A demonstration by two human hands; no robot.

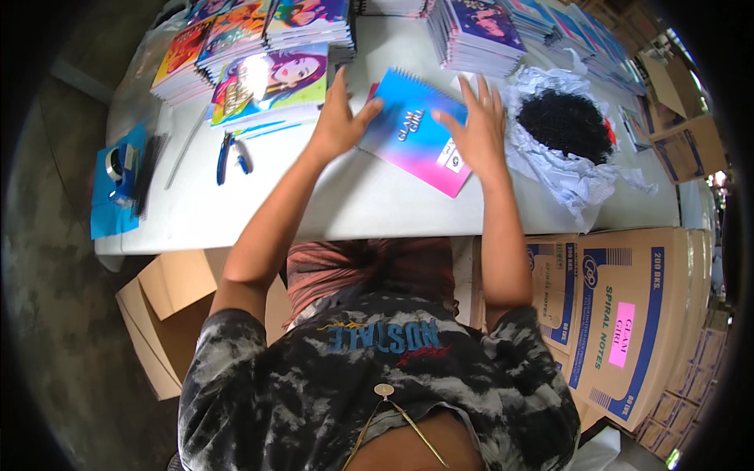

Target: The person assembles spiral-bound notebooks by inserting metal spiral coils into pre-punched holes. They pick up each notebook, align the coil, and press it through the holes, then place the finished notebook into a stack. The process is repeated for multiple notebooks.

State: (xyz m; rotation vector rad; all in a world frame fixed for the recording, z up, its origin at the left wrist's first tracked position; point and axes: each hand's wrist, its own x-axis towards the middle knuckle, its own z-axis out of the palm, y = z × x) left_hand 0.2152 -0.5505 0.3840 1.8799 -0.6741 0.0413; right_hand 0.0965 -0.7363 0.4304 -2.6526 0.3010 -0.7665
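A spiral notebook (420,145) with a blue-to-pink cover lies tilted on the white table in front of me, its coil along the upper edge. Something red or pink peeks out under its left side. My left hand (342,122) is at the notebook's left edge, fingers stretched upward and thumb spread towards the cover. On the other side, my right hand (477,129) has its fingers extended and its thumb over the cover. Whether either hand presses on the notebook I cannot tell. Left of my left hand lies a stack of notebooks (271,82) with an illustrated cover.
Blue-handled pliers (223,158) and a tape dispenser (122,173) lie on the table's left. Crumpled white paper (561,184) holds a black tangled heap (561,125) at right. Notebook stacks (481,31) line the back. Cardboard boxes (628,314) stand right; an opened carton (177,294) sits below left.
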